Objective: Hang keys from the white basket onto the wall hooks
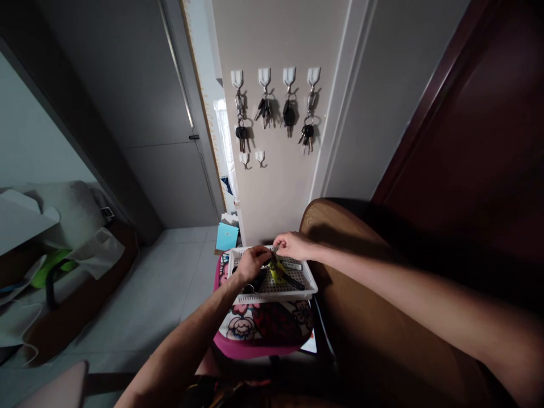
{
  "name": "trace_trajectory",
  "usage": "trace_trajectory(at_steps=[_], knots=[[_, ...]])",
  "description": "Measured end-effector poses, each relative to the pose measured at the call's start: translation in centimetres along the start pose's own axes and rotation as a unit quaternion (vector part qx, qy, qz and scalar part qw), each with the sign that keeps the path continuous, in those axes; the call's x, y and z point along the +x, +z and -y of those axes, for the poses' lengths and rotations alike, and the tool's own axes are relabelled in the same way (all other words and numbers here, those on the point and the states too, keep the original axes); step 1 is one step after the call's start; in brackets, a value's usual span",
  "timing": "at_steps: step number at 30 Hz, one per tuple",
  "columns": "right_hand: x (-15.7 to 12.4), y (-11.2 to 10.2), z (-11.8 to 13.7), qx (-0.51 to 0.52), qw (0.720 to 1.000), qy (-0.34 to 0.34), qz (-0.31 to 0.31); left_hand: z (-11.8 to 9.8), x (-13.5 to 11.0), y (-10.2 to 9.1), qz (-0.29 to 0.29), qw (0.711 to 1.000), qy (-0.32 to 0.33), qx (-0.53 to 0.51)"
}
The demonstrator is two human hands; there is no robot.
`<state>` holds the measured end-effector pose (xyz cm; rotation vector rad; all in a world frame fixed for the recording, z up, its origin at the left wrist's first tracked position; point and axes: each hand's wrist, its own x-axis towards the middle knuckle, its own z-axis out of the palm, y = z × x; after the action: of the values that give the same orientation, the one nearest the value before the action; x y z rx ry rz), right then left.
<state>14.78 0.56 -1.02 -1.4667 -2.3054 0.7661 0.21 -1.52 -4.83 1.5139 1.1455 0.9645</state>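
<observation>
A white perforated basket rests on a pink flowered cushion. Both hands reach into it. My left hand is curled, fingers pinched on a bunch of keys with a yellow tag over the basket. My right hand is closed too, pinching the top of the same bunch from the far side. Dark keys lie on the basket floor. On the wall above hang four key bunches on white hooks, with two smaller bare hooks below them.
A curved wooden chair back or table edge stands right of the basket. A dark red door fills the right. A grey sliding door and tiled floor lie left, with bags and clutter at the far left. A blue card leans by the wall.
</observation>
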Motion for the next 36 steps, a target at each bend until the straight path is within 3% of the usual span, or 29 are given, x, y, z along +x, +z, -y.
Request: trace_trajectory(at_steps=[3,6,20,24,29,32,36], knots=[[-0.2,0.1,0.1,-0.021,0.999,-0.049,-0.009,-0.4,0.0,-0.2,0.007,1.0,0.015,-0.008],[-0.3,-0.1,0.4,-0.032,0.997,-0.07,0.022,-0.8,0.1,-0.2,0.014,0.999,0.025,-0.019],[0.0,-0.9,0.7,0.048,0.998,-0.032,-0.006,-1.4,-0.1,-1.0,0.018,0.993,-0.033,-0.111],[0.2,-1.0,0.6,0.074,0.996,-0.041,-0.028,-1.6,0.0,-0.9,0.016,0.993,-0.012,-0.121],[-0.1,-1.2,1.3,0.13,0.99,-0.025,-0.054,-1.8,0.5,0.0,0.052,0.993,0.065,-0.084],[0.0,-1.3,1.3,0.164,0.984,-0.012,-0.062,-1.7,0.7,0.4,0.048,0.996,0.047,-0.054],[0.4,-1.3,0.9,0.176,0.982,-0.006,-0.072,-1.8,0.4,0.5,0.062,0.992,0.013,-0.106]])
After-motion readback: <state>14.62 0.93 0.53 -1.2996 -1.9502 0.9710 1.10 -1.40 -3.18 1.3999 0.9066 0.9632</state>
